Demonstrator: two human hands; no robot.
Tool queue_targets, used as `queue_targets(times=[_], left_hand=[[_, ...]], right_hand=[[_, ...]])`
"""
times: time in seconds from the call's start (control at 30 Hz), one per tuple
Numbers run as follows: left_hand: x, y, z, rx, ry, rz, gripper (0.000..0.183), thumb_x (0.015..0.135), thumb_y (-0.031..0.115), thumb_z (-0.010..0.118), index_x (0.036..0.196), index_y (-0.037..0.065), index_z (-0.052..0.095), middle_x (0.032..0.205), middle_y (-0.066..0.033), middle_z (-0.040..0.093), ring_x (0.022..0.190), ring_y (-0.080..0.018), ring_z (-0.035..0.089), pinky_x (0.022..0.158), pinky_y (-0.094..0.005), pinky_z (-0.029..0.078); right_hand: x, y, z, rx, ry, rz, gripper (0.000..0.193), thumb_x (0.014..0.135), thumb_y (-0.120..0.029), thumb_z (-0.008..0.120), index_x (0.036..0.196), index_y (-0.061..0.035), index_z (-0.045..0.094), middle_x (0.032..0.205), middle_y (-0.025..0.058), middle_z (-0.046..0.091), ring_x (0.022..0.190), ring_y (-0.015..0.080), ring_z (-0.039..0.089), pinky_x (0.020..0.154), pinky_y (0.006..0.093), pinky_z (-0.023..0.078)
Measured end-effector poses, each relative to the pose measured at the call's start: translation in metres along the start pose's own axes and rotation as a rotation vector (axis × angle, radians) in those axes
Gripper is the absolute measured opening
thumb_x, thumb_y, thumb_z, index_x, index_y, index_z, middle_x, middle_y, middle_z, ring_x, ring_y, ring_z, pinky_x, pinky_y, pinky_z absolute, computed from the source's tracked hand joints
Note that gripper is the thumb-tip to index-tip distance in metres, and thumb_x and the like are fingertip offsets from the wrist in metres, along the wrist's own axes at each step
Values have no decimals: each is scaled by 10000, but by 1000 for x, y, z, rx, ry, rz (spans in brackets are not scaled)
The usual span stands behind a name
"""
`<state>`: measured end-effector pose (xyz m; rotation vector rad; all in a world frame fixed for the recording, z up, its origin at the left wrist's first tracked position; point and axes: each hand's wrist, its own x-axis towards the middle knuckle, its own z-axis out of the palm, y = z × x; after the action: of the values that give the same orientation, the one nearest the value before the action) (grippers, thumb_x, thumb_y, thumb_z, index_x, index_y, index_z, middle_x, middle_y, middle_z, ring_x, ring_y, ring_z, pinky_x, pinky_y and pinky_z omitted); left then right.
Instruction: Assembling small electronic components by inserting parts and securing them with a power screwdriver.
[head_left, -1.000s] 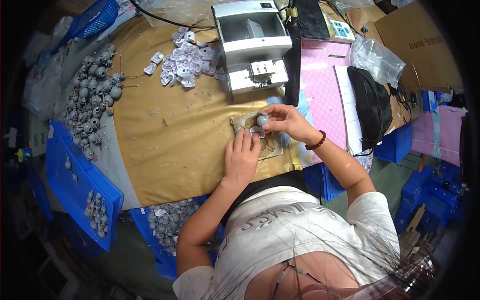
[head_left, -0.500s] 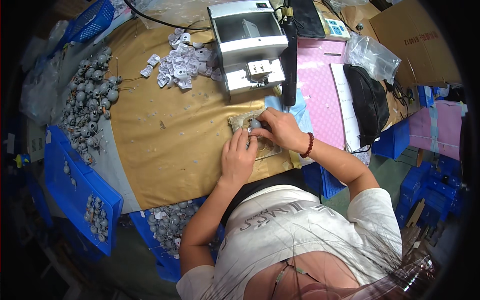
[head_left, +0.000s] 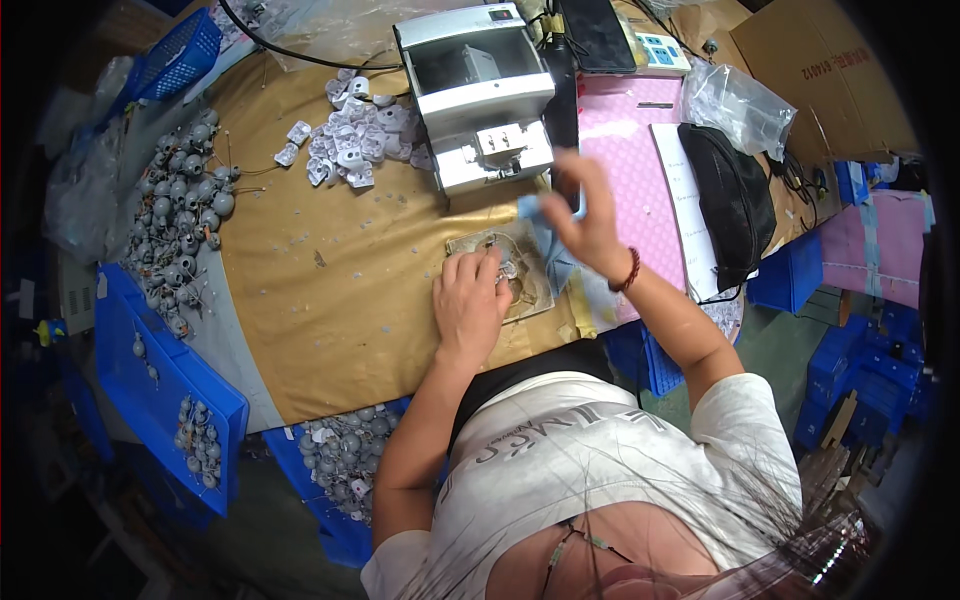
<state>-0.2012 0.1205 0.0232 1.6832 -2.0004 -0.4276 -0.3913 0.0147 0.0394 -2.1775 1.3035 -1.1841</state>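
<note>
My left hand (head_left: pixel 468 305) rests over a worn metal plate (head_left: pixel 535 268) with a round recess, at the table's front. Its fingers are pressed together around a small grey-white part (head_left: pixel 508 270), which they mostly cover. My right hand (head_left: pixel 592 225), with a dark red bead bracelet, is raised to the right of the plate and smeared by motion. Its thumb and fingers are apart at the lower end of an upright black stick-shaped tool (head_left: pixel 564 110); a firm grip on it does not show. A silver-grey machine (head_left: pixel 485 105) stands just beyond the plate.
White plastic pieces (head_left: pixel 360 140) lie left of the machine. Grey ball-shaped parts with wires (head_left: pixel 185 190) are heaped at the far left, with blue trays (head_left: pixel 235 405) below. At right are a black pouch (head_left: pixel 722 205), a clear bag (head_left: pixel 740 105) and a cardboard box (head_left: pixel 830 85).
My right hand has left the grey ball-shaped part on the plate and moved up and right to the black tool, thumb and fingers parting. My left hand stays at the plate.
</note>
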Motion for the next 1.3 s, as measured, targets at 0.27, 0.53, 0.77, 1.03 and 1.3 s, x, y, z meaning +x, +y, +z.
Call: queue_targets(times=[0.27, 0.53, 0.77, 1.03, 1.3], left_hand=[[3, 1, 5, -41, 57, 16, 370, 794, 108, 724, 1155, 71, 651, 1062, -87, 635, 1064, -305, 572, 880, -428, 477], [2, 1, 5, -139, 73, -23, 371, 773, 73, 725, 1137, 44, 662, 1009, -124, 624, 1017, -344, 563, 895, -443, 477], [2, 1, 9, -143, 112, -32, 359, 762, 84, 727, 1115, 44, 674, 1018, -131, 636, 1010, -351, 569, 895, -447, 478], [2, -2, 9, -178, 132, -20, 332, 766, 81, 716, 1093, 45, 674, 1004, -146, 637, 987, -362, 569, 880, -454, 480], [-1, -6, 13, -131, 118, -27, 371, 753, 102, 705, 1120, 96, 655, 1011, -97, 634, 1032, -329, 582, 865, -463, 493]], right_hand=[[49, 55, 3, 361, -30, 463, 632, 843, -140, 792, 1362, 7, 463, 1141, 95, 634, 929, 172, 632, 846, 309, 523], [92, -46, -44, 899, 160, 48, 580, 835, 114, 704, 1340, 40, 428, 911, 95, 643, 832, 181, 667, 796, 316, 569], [125, -59, -12, 572, 73, -82, 473, 834, 41, 764, 1249, 16, 540, 904, 40, 678, 770, 106, 664, 709, 255, 551], [137, -59, 11, 594, -51, 235, 427, 761, -126, 818, 1105, -5, 596, 926, 21, 667, 849, 102, 603, 777, 294, 507], [53, -92, -8, 758, -166, 341, 502, 747, -83, 831, 1179, -19, 583, 914, 13, 650, 824, 90, 598, 755, 278, 508]])
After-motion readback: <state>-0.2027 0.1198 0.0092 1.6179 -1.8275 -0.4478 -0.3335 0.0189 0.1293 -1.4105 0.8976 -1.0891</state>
